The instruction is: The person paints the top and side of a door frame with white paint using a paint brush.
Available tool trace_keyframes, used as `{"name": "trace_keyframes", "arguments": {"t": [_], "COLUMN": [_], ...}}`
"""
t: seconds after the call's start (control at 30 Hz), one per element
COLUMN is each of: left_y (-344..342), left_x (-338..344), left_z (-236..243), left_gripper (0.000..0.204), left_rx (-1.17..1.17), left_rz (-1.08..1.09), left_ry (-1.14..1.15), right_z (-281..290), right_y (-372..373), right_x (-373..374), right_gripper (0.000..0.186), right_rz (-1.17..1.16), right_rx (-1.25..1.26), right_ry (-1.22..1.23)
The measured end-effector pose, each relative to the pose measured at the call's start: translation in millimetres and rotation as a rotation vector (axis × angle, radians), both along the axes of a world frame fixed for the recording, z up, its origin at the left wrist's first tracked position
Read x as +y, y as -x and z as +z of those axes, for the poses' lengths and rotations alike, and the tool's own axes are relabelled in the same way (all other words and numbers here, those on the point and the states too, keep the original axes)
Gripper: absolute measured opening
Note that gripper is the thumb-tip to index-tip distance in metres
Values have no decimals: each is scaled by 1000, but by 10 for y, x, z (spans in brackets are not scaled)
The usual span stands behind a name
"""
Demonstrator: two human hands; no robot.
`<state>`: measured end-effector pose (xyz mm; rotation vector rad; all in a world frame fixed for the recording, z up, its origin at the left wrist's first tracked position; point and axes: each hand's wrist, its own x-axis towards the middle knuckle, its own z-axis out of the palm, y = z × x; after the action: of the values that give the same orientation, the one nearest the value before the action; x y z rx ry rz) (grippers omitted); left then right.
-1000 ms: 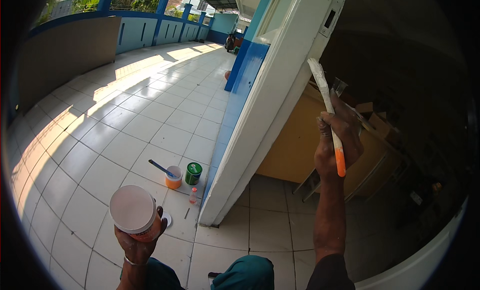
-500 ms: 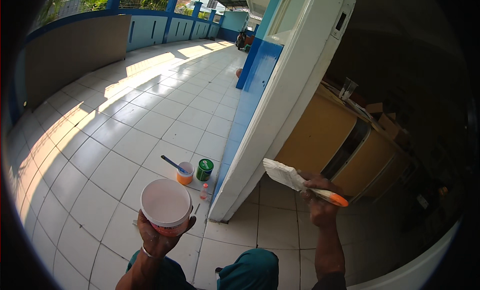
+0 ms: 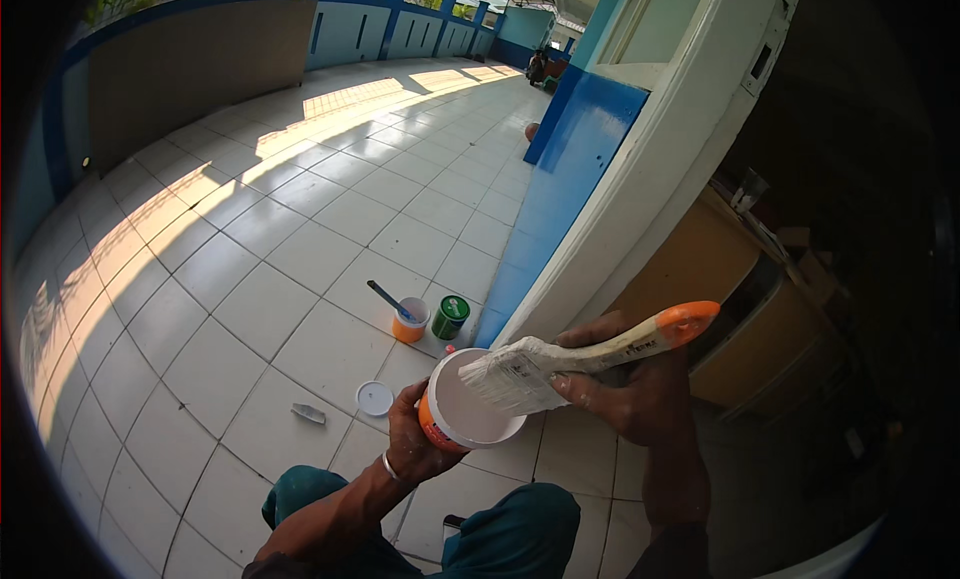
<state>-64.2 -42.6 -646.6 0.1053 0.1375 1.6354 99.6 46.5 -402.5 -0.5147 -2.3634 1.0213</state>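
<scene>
My left hand (image 3: 414, 447) is wrapped round an orange and white paint tub (image 3: 436, 422), tilted with its mouth toward me. White coats the inside of the tub. A wide paintbrush (image 3: 600, 357) with a cream handle and orange end is gripped in my right hand (image 3: 632, 397), fingers closed near the ferrule. Its white, paint-caked bristles lie over the tub's mouth; whether they touch the inside I cannot tell. Beyond the tub, on the floor, stand a smaller orange and white tub (image 3: 408, 330) with a blue-handled brush (image 3: 388, 300) in it and a green can (image 3: 451, 319).
A white door frame (image 3: 650, 194) rises at the right, beside a blue wall (image 3: 585, 149). On the tiled floor lie a white lid (image 3: 375, 399) and a small greyish scrap (image 3: 309, 413). In the dim room stands a yellow-brown cabinet (image 3: 690, 254).
The paintbrush has come left from beside the door frame to the tub's mouth. My left hand has moved right with the tub and tilted it. The view has also shifted.
</scene>
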Motion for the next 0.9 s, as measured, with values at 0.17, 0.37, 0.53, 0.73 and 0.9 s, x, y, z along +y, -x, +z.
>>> {"name": "trace_keyframes", "arguments": {"t": [0.17, 0.37, 0.53, 0.73, 0.9], "left_y": [-8, -21, -5, 3, -13], "left_x": [0, -8, -19, 19, 29], "left_z": [-110, -142, -177, -237, -206], "left_gripper": [70, 69, 70, 71, 71], "left_rx": [-54, -130, -93, -130, -104], "left_rz": [-22, -13, -21, -14, 4], "left_ry": [4, 27, 42, 61, 47], "right_z": [-253, -615, -798, -679, -718], "right_y": [204, 354, 437, 374, 425], "right_x": [69, 210, 281, 297, 271], "right_gripper": [35, 36, 36, 35, 35], "right_rz": [78, 221, 246, 217, 198], "right_rx": [-137, -289, -354, -258, -408], "right_ry": [-140, -404, -405, -259, -322]}}
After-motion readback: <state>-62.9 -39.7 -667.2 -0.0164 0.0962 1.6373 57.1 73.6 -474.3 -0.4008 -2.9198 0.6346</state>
